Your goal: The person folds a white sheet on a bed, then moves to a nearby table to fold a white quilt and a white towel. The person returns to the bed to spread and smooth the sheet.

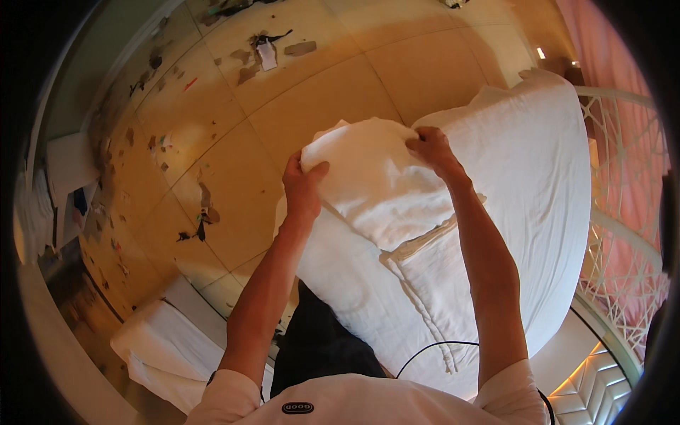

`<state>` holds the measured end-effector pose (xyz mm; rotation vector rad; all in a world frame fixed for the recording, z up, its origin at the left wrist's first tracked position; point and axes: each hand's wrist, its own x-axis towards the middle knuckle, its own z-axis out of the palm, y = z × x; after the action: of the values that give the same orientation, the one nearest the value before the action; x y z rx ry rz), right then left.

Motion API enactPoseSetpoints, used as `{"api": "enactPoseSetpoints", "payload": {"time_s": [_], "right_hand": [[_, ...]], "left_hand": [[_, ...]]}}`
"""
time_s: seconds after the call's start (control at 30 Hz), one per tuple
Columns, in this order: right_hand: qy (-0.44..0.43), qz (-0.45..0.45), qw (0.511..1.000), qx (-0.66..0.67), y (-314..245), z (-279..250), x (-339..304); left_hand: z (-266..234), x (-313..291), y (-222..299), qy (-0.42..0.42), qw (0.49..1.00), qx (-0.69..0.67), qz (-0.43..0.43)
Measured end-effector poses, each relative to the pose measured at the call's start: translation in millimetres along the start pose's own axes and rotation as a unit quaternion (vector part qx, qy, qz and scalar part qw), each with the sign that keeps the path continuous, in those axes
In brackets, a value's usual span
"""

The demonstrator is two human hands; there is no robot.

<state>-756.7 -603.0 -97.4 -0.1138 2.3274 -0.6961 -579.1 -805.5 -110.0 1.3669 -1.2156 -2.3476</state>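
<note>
My left hand (304, 188) grips the left edge of a white cloth (375, 177), its thumb on top of the fabric. At the cloth's far right corner, my right hand (432, 150) is closed in a pinch. Between the hands the cloth stretches out, smooth at the far part and creased toward me. Its near end rests by a folded white cloth (443, 290) with a layered edge. Both are over a broad surface draped in a white sheet (535, 177), which looks like a bed. The fingertips of both hands are partly hidden by fabric.
Dark scraps and litter (265, 55) are scattered on the tan tiled floor (319, 92). Another white-covered piece (170, 347) stands at lower left. A pale lattice screen (623, 248) and a pink curtain (602, 42) border the right side. A thin black cable (432, 346) curves near my body.
</note>
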Motion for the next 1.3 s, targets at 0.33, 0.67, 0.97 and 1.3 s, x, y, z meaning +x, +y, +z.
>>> {"api": "enactPoseSetpoints", "payload": {"time_s": [0.33,0.67,0.97,1.3], "right_hand": [[0.282,-0.263,0.920,0.072,-19.5,-20.5,-26.5],[0.273,0.064,0.898,0.338,80.8,27.4,-214.2],[0.174,0.204,0.798,0.540,129.6,154.3,-355.6],[0.225,0.200,0.716,0.630,180.9,171.8,-433.1]], "left_hand": [[-20.6,45.2,-45.9,0.030,0.944,-0.073,-0.319],[-22.2,79.7,-71.1,-0.026,0.951,-0.082,-0.296],[12.4,-2.7,31.9,-0.109,0.991,-0.002,0.073],[144.4,-267.3,-39.5,-0.530,0.622,0.404,0.412]]}}
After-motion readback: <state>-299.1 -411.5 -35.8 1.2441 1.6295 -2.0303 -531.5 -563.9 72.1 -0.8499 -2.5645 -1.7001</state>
